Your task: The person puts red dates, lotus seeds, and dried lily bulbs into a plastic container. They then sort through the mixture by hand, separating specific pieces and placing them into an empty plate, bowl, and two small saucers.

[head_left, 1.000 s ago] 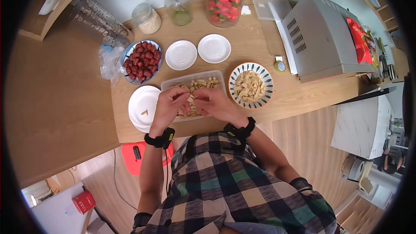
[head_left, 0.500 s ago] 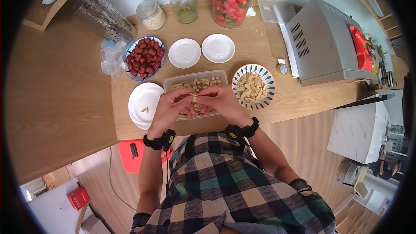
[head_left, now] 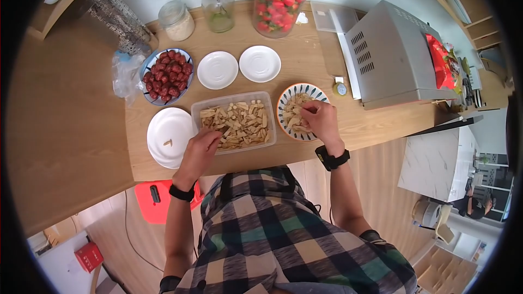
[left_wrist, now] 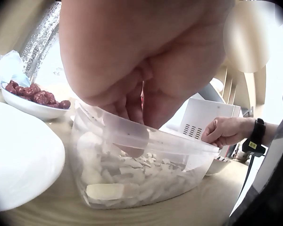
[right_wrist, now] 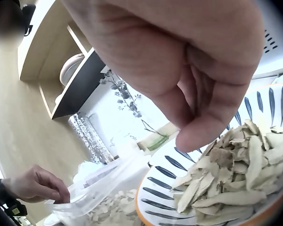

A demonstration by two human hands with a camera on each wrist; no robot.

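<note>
My left hand (head_left: 200,151) is at the near left corner of a clear plastic box (head_left: 274,122) of pale dried slices (head_left: 239,122). In the left wrist view its fingers (left_wrist: 132,110) bend down over the rim, and the fingertips show through the wall. My right hand (head_left: 321,120) hovers over a bowl (right_wrist: 165,182) with dark petal marks and an orange rim. Thin pale slices (right_wrist: 231,172) fill that bowl. Thumb and fingers of this hand are curled together, and nothing shows between them.
Left of the box are a white plate (head_left: 158,149) with one small piece and a plate of red dates (head_left: 169,73). Two small white plates (head_left: 218,69) sit behind. Farther back stand a glass jar (head_left: 177,24), a vase (head_left: 219,19) and a strawberry container (head_left: 278,8); a grey oven (head_left: 397,60) is at right.
My hands were together over the box, fingers meeting at a small piece. They have parted: the right moved right to the bowl, the left drew back to the box's near left corner.
</note>
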